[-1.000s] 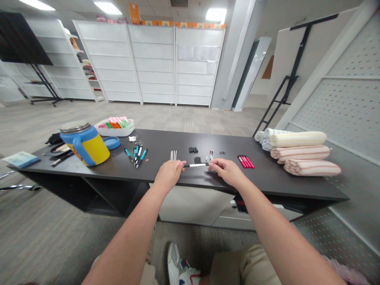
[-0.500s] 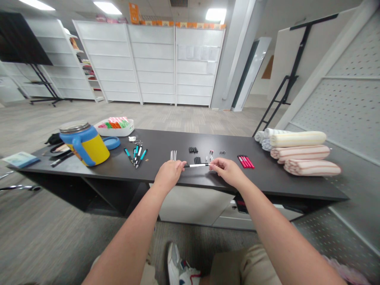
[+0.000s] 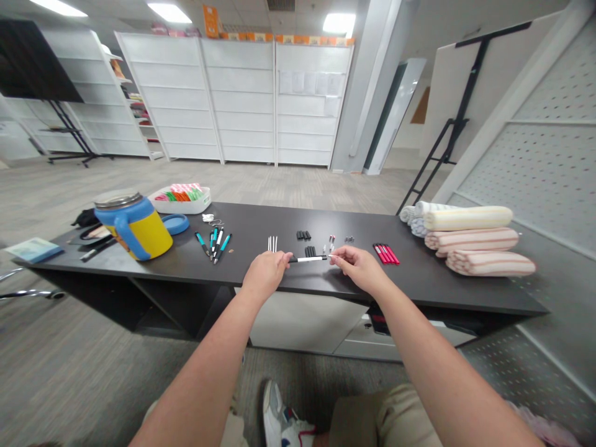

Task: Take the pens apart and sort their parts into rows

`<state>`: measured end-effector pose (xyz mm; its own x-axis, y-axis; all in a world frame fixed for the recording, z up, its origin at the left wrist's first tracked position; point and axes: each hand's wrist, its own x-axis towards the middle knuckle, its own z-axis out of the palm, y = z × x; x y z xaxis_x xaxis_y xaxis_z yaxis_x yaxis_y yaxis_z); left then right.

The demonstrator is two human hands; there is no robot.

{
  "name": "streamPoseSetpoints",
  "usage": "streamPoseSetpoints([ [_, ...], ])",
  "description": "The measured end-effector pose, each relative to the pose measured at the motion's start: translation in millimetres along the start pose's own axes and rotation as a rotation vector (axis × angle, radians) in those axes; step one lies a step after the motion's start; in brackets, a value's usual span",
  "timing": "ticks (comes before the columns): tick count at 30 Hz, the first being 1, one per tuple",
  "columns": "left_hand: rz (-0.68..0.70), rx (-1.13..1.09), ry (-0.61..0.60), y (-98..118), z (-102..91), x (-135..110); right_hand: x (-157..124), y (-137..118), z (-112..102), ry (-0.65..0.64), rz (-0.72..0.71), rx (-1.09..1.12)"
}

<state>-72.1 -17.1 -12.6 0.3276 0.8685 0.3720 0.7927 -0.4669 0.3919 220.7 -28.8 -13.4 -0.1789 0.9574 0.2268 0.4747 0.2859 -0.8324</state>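
Observation:
My left hand [image 3: 266,273] is closed round one end of a white pen with black ends [image 3: 310,259], held level just above the table's front. At the pen's right end, my right hand [image 3: 357,267] pinches a small piece too tiny to make out. White thin sticks [image 3: 272,243] lie just beyond my left hand. Behind the pen are two groups of short black pieces, one farther back [image 3: 303,235] and one nearer [image 3: 310,251]. Tiny red-and-clear parts [image 3: 331,239] and small silvery parts [image 3: 349,239] lie beyond my right hand.
Several red tubes [image 3: 385,253] lie to the right, before rolled towels [image 3: 479,242]. On the left are teal, black and white pens [image 3: 218,241], a blue-and-yellow mug [image 3: 139,230], its blue lid [image 3: 175,223] and a white tray [image 3: 202,202] of colourful packets.
My right hand has shifted very slightly right, its fingertips a little farther from the pen's black end. My left hand and the pen stay almost still.

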Motion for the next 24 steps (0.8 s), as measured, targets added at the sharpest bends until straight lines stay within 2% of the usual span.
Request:
streamPoseSetpoints([
  [3, -0.020, 0.023, 0.014, 0.6, 0.3, -0.1, -0.8, 2.9, -1.1, 0.095, 0.000, 0.009],
  [5, -0.032, 0.039, 0.026, 1.8, 0.7, -0.3, 1.7, 1.0, -6.6, 0.196, 0.001, -0.079],
  [7, -0.030, 0.060, 0.034, 3.3, 1.0, -0.7, 10.5, -6.0, -17.3, 0.287, -0.019, -0.271],
  [9, -0.019, 0.085, 0.034, 4.7, 1.2, -1.4, 27.8, -17.4, -31.1, 0.308, -0.077, -0.528],
  [10, -0.016, 0.095, 0.035, 5.2, 1.2, -1.7, 39.4, -24.0, -37.8, 0.287, -0.113, -0.638],
  [13, -0.011, 0.107, 0.030, 5.2, 1.2, -2.8, 79.9, -41.6, -50.2, 0.054, -0.223, -0.927],
  [16, -0.010, 0.110, 0.026, 3.6, 1.7, -3.5, 115.4, -49.6, -46.3, -0.160, -0.221, -1.142],
  [20, -0.012, 0.113, 0.028, 2.3, 1.8, -3.9, 140.4, -45.3, -28.0, -0.326, -0.224, -1.243],
  [24, -0.017, 0.091, 0.028, 3.7, -0.3, -4.5, 148.0, -33.3, -16.0, -0.371, -0.193, -1.230],
])
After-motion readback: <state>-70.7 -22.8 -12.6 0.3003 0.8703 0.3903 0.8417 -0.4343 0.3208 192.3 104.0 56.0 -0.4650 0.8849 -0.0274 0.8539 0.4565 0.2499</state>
